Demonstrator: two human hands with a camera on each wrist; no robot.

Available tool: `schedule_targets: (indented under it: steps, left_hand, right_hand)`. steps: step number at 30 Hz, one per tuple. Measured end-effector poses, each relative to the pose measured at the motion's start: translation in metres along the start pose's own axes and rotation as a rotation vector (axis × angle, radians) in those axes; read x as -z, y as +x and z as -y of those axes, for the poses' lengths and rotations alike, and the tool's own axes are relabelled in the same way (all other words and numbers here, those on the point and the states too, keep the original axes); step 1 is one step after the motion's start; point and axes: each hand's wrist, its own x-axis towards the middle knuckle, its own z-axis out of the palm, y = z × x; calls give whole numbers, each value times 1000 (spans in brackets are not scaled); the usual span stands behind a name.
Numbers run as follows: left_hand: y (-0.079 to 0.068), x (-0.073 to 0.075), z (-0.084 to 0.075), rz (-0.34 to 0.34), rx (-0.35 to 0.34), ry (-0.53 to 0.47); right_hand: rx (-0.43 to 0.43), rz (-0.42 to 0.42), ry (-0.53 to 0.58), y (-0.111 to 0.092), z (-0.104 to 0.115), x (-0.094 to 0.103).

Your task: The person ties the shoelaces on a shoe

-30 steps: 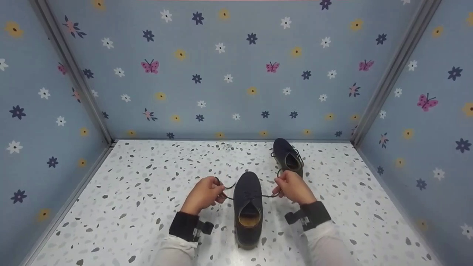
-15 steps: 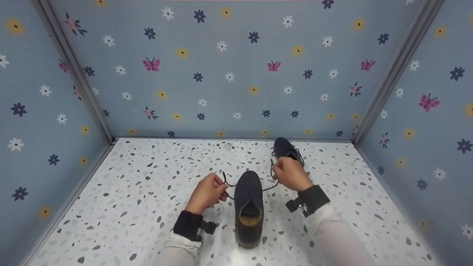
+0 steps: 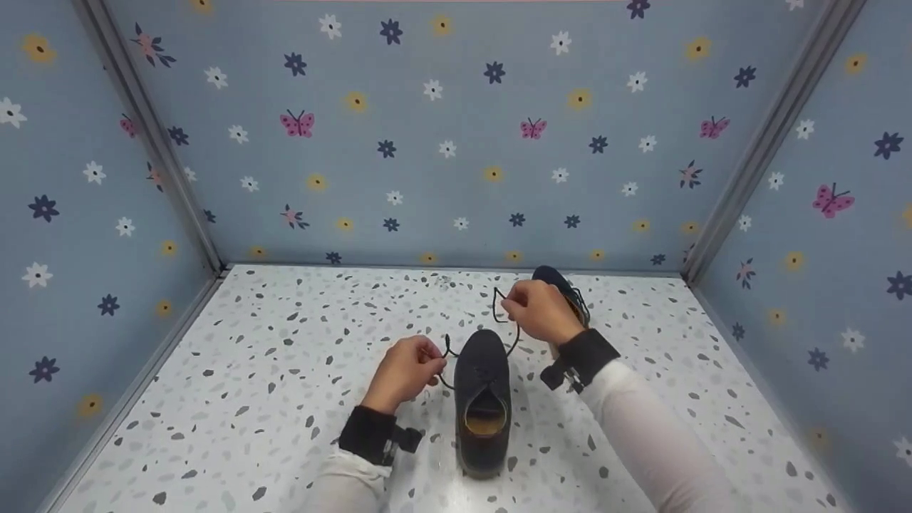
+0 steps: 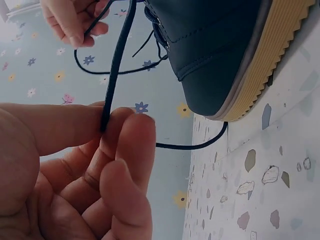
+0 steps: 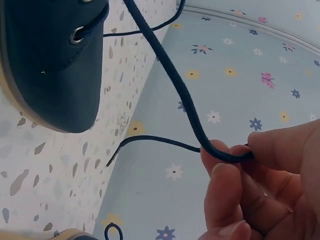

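A dark navy lace-up shoe [image 3: 483, 452] stands on the speckled surface between both hands, toe pointing away from me. On its left side my left hand [image 3: 405, 370] pinches one end of the shoelace [image 4: 118, 60] between thumb and fingers. Beyond the toe and to the right, my right hand [image 3: 541, 312] pinches the other lace end [image 5: 175, 82], whose loose tip dangles past the fingers. The pale ridged sole [image 4: 257, 65] shows in the left wrist view. Behind my right hand is a second dark shoe [image 3: 547, 273], partly hidden, with its own laces.
White speckled flooring [image 3: 285, 427] lies around the shoes. A blue flowered panel [image 3: 420, 157] rises at the back, with more panels at left and right. Grey metal strips [image 3: 153, 142] run along the corners. Black bands [image 3: 368, 434] with small cameras circle both wrists.
My right hand has moved forward and left, bringing its lace end from out beside the shoe to beyond the toe. My left hand has shifted only slightly, still pinching its end.
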Motion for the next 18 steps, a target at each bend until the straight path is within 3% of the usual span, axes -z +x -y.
schedule_targets:
  steps: [18]
  left_hand:
    - [2,0,2,28,-86,71]
  right_hand:
    - [139,8,-82,24,33,-22]
